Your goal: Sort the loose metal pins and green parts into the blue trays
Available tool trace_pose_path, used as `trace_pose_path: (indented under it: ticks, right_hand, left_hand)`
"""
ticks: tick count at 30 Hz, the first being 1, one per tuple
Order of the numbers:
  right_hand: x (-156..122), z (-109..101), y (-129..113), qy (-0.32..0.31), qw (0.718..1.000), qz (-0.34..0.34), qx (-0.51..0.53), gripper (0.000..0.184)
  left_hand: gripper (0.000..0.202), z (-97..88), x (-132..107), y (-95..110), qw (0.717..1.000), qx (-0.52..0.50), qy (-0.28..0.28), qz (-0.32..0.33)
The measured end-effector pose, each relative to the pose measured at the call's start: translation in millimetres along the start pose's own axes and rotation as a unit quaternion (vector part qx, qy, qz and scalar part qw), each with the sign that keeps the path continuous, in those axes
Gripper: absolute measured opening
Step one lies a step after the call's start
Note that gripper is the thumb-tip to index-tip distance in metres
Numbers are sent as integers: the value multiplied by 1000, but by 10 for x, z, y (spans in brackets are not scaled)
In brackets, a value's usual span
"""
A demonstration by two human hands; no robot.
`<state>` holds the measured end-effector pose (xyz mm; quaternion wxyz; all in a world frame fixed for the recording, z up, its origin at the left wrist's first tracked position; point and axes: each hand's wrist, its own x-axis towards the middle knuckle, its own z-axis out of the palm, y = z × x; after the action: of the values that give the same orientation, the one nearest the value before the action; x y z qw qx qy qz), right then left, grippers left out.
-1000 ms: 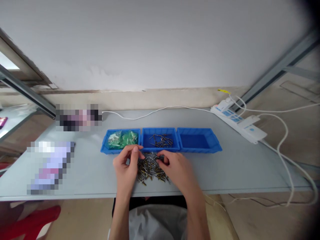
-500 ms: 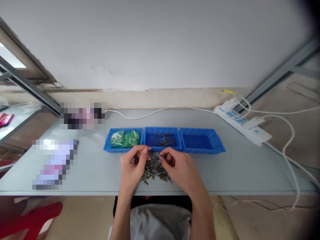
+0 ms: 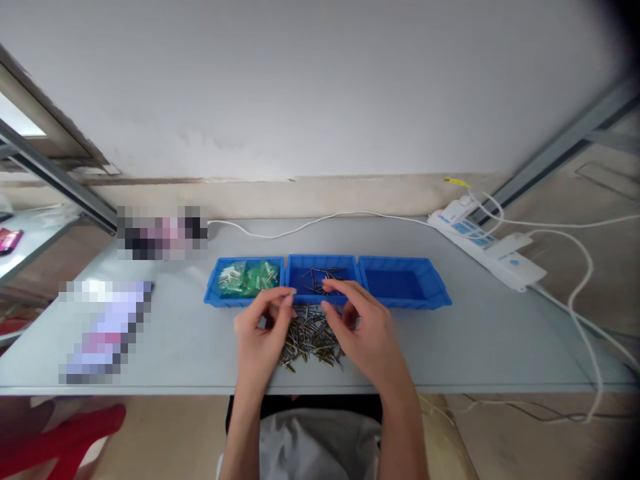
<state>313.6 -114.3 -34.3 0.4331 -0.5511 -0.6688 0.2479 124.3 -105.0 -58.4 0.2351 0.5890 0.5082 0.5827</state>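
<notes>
A heap of thin metal pieces that look like screws (image 3: pixel 313 340), silver with some brass-coloured ones, lies on the table between my hands. My left hand (image 3: pixel 263 327) is at the heap's left side, thumb and index finger pinched together; whatever they grip is too small to make out. My right hand (image 3: pixel 367 323) is over the heap's right side, thumb and index finger apart, the fingertips near the front rim of the middle blue bin (image 3: pixel 295 260). Several similar dark metal pieces (image 3: pixel 316 275) lie inside that bin, partly hidden by my right fingers.
The left blue bin (image 3: pixel 213 287) holds green and clear bags with small white pieces. On the right stands another blue bin (image 3: pixel 400 283). A white power strip (image 3: pixel 485 243) with cables lies at the back right. Blurred-out items lie on the table's left side.
My right hand has parted its thumb and index finger, and its index finger has moved up toward the middle bin. My left hand has shifted slightly left, still pinched.
</notes>
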Motion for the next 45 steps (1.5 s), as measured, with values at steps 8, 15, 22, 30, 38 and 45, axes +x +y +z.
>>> trace_pose_path:
  ticks: [8,15,22,30,38,45]
  right_hand:
    - [5,16,32,-24,998,3,-64,23]
    - [-7,-20,39,-33,997,0,-64,24]
    - [-13,-39,6,-38,997,4,-69,26]
    - [-17,-39,27,-36,998,14,-55,26]
    - [-24,-144,-28,18,1000,15,1,25]
    - [-55,-354,204,129,980,91,-120,36]
  left_hand:
    - [12,-48,14,-46,984,-37,166,-45]
    - [12,-35,21,-29,988,-42,142,-46]
    - [13,-41,27,-29,989,-40,132,-52]
    - [14,-36,11,-34,991,-31,120,-59]
    - [11,-30,2,-38,992,-8,125,-32]
    - [10,-27,0,-40,993,-14,112,-32]
